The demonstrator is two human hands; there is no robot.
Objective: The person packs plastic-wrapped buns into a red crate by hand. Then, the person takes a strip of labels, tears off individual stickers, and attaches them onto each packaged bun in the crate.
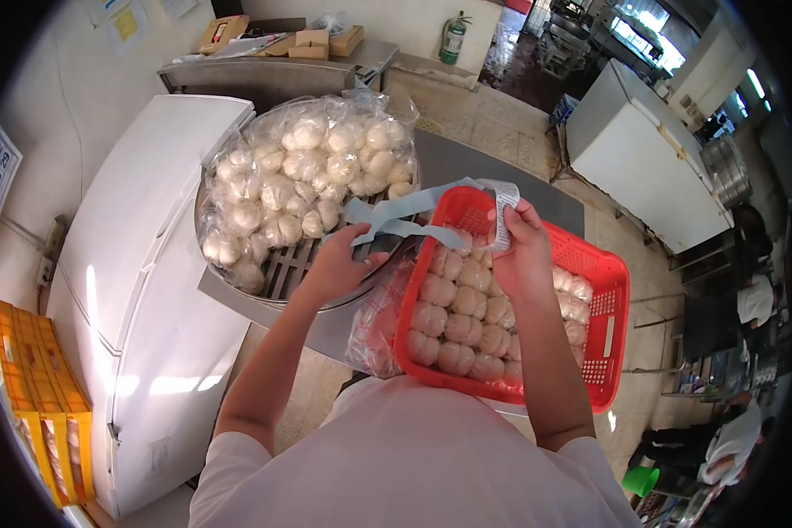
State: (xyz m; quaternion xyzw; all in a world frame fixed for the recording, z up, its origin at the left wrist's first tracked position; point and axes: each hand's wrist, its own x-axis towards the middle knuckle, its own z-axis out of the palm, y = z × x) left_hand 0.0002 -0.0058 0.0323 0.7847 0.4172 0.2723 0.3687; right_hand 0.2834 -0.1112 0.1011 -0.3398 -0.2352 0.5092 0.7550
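Observation:
My right hand (526, 251) grips a strip of printed white labels (504, 211) above a red plastic crate (619, 290). Pale blue strips (405, 207) trail leftward from it, some lying across the crate's rim. Fingers apart, my left hand (336, 264) hovers by the left end of these strips; whether it touches them is unclear. Rows of clear-wrapped white buns (466, 302) fill much of the crate. Beyond my left hand, a round slatted metal tray (295, 271) bears a heap of bagged white buns (304, 167). A crumpled clear plastic bag (377, 330) sits against the crate's left side.
Tray and crate rest on a grey metal table (480, 167). A white freezer (163, 290) stands close on the left, beside yellow crates (40, 352). Another white freezer (642, 141) is at the back right. Other people (735, 440) are at the far right.

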